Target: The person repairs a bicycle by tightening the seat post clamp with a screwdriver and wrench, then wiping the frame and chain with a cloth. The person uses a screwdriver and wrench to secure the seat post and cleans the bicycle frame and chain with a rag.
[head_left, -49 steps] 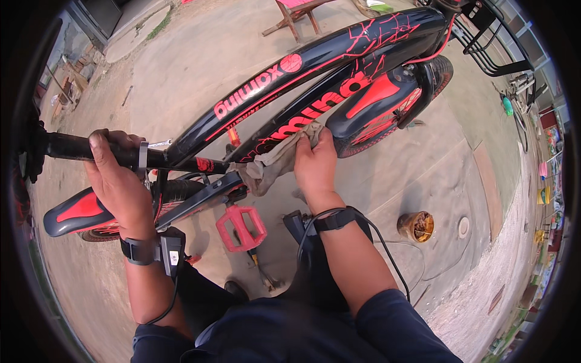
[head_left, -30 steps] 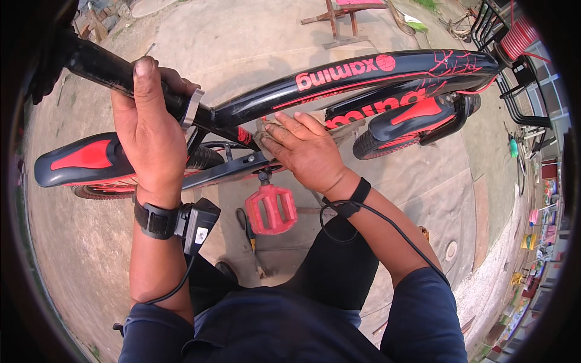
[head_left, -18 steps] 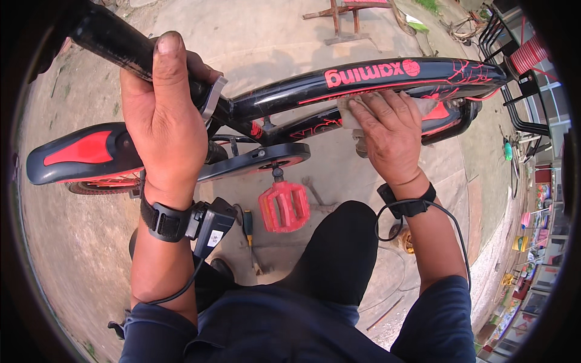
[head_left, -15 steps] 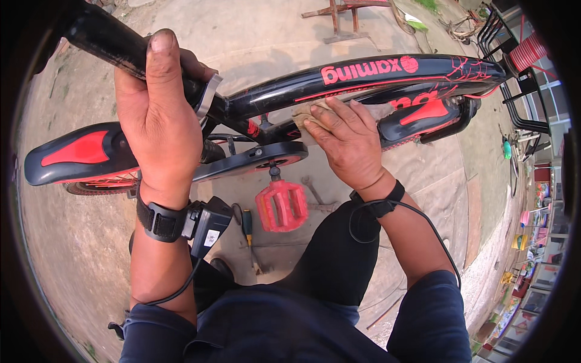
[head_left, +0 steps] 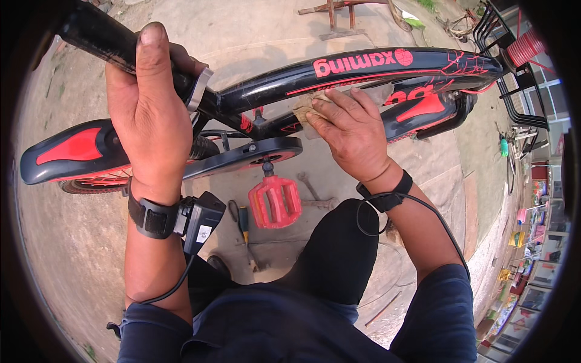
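A black and red bicycle frame (head_left: 266, 88) stretches across in front of me. My left hand (head_left: 151, 115) is wrapped round the black seat post (head_left: 115, 45), thumb lying along it, just above the silver clamp (head_left: 200, 89). Under the upper tube, my right hand (head_left: 354, 130) presses a dirty tan cloth (head_left: 307, 109) against the lower tube; its fingers lie over the cloth and hide part of the tube. Below the black chain guard (head_left: 242, 158) hangs a red pedal (head_left: 275, 202). Black and red mudguards (head_left: 72, 151) show at both ends of the bicycle.
On the ground by my feet lie a screwdriver (head_left: 244, 227) and a wrench (head_left: 308, 185). A wooden stand (head_left: 333, 18) is at the far side. Black metal racks (head_left: 514, 78) stand at the right, with shelves of colourful goods (head_left: 532, 212) along the right edge.
The bicycle and my left hand have shifted slightly to the left in view. My right hand stays on the cloth at nearly the same part of the tube, its wrist a little further right.
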{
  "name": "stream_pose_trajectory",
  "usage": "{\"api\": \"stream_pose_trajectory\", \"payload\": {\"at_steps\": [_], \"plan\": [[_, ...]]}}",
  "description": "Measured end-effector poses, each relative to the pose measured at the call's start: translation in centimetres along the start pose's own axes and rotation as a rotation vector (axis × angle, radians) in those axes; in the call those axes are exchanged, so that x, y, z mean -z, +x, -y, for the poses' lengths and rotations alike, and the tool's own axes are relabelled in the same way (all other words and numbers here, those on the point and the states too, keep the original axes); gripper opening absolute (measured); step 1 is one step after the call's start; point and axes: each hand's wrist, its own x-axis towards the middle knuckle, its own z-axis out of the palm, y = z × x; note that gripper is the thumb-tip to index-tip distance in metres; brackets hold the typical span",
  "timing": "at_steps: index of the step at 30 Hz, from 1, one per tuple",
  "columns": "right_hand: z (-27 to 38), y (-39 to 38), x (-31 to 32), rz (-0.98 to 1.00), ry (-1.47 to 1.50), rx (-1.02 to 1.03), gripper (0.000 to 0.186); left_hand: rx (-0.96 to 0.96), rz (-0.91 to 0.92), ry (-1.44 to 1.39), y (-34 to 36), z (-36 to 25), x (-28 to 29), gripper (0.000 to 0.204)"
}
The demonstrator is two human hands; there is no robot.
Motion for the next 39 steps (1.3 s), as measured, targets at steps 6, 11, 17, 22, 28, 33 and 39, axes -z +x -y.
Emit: {"api": "stream_pose_trajectory", "payload": {"at_steps": [6, 11, 17, 22, 28, 33, 39], "plan": [[-1.4, 1.7, 2.2, 0.025, -0.076, 0.047, 0.027, 0.038, -0.038, 0.051, 0.2, -0.1, 0.4, 0.035], [-5.6, 0.8, 6.4, -0.005, -0.194, -0.009, 0.034, 0.024, -0.031, 0.065, 0.2, -0.1, 0.7, 0.035], [1.1, -1.3, -0.4, 0.006, 0.015, -0.003, 0.022, 0.017, -0.033, 0.029, 0.3, 0.1, 0.0, 0.036], [-1.1, -1.7, 2.7, 0.013, -0.091, -0.030, 0.027, 0.032, -0.033, 0.073, 0.3, 0.1, 0.8, 0.035], [-2.2, -3.2, 3.0, -0.008, -0.050, -0.189, 0.031, 0.055, -0.088, 0.051, 0.2, -0.3, 0.4, 0.034], [2.6, -2.6, -2.4, -0.071, 0.207, -0.243, 0.032, 0.041, -0.121, 0.047, 0.2, 0.2, 0.4, 0.033], [5.0, -3.2, -4.3, 0.064, 0.459, -0.451, 0.036, 0.036, -0.112, 0.056, 0.4, 0.0, 0.7, 0.034]]}}
